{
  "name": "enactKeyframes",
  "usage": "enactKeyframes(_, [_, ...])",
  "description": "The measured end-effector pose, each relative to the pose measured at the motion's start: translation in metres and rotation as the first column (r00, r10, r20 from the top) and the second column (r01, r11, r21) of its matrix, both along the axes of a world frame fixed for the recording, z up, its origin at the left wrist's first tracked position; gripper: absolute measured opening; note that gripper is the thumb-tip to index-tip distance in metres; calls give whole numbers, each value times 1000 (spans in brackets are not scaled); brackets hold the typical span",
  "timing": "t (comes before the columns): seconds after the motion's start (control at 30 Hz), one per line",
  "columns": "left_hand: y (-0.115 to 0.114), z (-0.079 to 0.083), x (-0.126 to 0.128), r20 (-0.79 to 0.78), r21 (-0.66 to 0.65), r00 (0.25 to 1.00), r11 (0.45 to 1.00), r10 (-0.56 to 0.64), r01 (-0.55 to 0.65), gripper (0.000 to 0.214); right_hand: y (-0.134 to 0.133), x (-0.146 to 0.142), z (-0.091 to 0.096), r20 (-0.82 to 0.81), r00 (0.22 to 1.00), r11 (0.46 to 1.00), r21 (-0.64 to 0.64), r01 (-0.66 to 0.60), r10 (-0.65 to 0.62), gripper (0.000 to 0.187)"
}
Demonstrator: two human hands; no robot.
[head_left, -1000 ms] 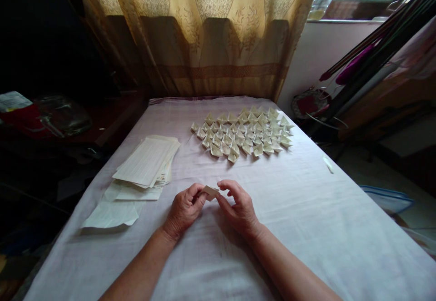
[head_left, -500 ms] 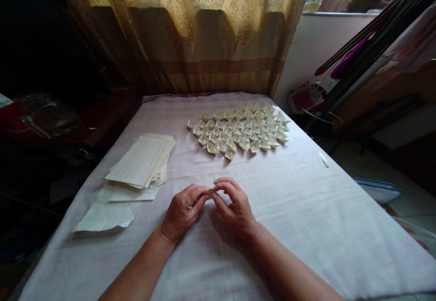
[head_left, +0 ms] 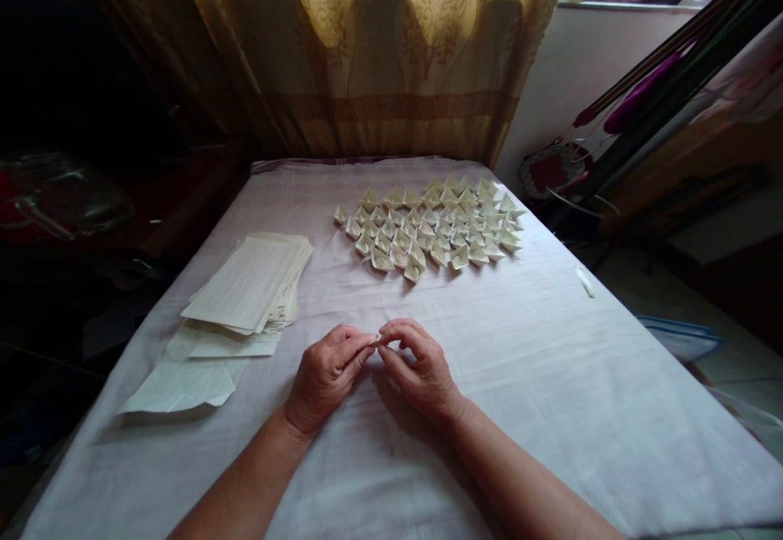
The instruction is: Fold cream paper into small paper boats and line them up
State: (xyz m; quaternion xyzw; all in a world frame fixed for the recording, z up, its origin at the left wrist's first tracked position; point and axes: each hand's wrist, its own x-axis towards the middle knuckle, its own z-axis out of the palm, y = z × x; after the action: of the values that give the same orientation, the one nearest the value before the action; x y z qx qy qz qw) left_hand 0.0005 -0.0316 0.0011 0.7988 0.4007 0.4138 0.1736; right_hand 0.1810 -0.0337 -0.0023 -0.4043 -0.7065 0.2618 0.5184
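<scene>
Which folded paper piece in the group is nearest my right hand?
The folded piece jutting at the front edge of the group, slightly left of its middle; every other piece sits farther back.

I read this, from my remote station, as a room in a home: a golden-brown patterned fabric curtain (head_left: 391, 50) hangs behind a desk (head_left: 538, 426) draped in pale lilac cloth (head_left: 287, 197), beside a white windowsill (head_left: 624, 7) and hanging pinkish fabric (head_left: 743, 87).
</scene>
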Motion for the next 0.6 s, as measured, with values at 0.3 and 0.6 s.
enactKeyframes(0.3, [0,-1,-1,-73,36,996,998,48,-46,25,-3,0,3,59,998,998,-53,34,-31,8])
enactKeyframes(0.6, [-2,1,2,-100,22,993,998,67,-65,28,-5,-2,0,41,998,995,-91,50,-46,8])
